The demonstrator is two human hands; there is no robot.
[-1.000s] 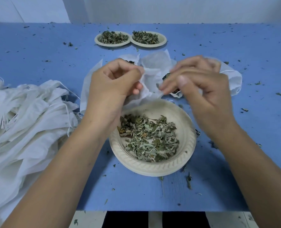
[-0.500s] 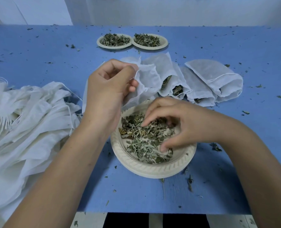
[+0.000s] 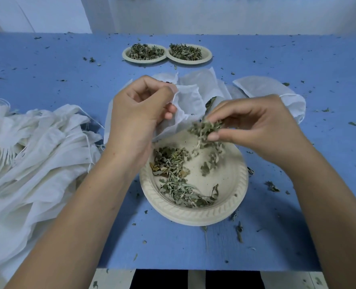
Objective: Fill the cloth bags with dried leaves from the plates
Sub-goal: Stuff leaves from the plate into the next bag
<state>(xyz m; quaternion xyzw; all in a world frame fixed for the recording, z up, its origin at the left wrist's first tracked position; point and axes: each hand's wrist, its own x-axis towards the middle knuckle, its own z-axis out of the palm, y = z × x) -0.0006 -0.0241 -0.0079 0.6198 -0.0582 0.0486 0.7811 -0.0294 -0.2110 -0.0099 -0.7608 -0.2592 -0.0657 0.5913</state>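
Cloth bag (image 3: 188,105) pinched open by left hand (image 3: 135,119); right hand (image 3: 254,124) grips leaves (image 3: 206,128). Some bags (image 3: 267,90) filled; pile (image 3: 33,147) empty, 2 plates (image 3: 165,54) full.

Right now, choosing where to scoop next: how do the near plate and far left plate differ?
The near plate is half bare; the far left plate is leaf-covered. The near plate lies under the right hand; the far left plate sits untouched. Both are pale, round.

Legible text: none | near paper plate (image 3: 193,215): embossed rim pattern only; no lettering | cloth bags (image 3: 256,86): plain white; no label | blue tabletop (image 3: 47,69): no marking | numbers, brands, signs: none
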